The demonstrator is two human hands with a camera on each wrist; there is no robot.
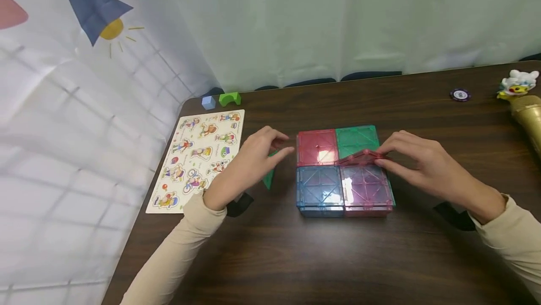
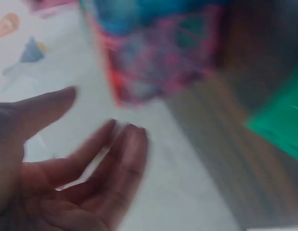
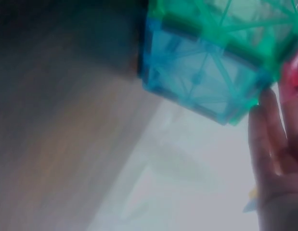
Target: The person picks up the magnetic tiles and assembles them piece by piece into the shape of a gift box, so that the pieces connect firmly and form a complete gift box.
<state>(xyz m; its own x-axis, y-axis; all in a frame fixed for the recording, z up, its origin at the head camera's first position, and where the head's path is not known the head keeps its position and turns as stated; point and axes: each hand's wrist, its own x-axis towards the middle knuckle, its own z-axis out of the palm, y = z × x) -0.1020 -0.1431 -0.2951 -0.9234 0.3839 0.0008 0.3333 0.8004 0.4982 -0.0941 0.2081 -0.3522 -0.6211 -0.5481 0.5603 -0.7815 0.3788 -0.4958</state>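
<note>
On the table stands a box-like block of translucent magnetic tiles, its top showing a red square tile (image 1: 314, 145), a green square tile (image 1: 357, 139), a blue square tile (image 1: 319, 187) and a pinkish-purple square tile (image 1: 367, 192). My right hand (image 1: 422, 161), at the block's right side, pinches a tilted red tile (image 1: 359, 157) between thumb and fingers above the top; its full shape cannot be made out. To the block's left hovers my left hand (image 1: 255, 157), fingers loosely bent and holding nothing. A green tile (image 1: 268, 178), partly hidden, lies beneath that hand. Both wrist views are blurred.
A picture puzzle board (image 1: 198, 154) lies at the left. Behind it sit a light blue cube (image 1: 208, 103) and a green arch block (image 1: 230, 99). Toward the back right are a poker chip (image 1: 459, 95), a small figurine (image 1: 519, 83) and a gold microphone (image 1: 528, 114). Printed curtains hang behind the table.
</note>
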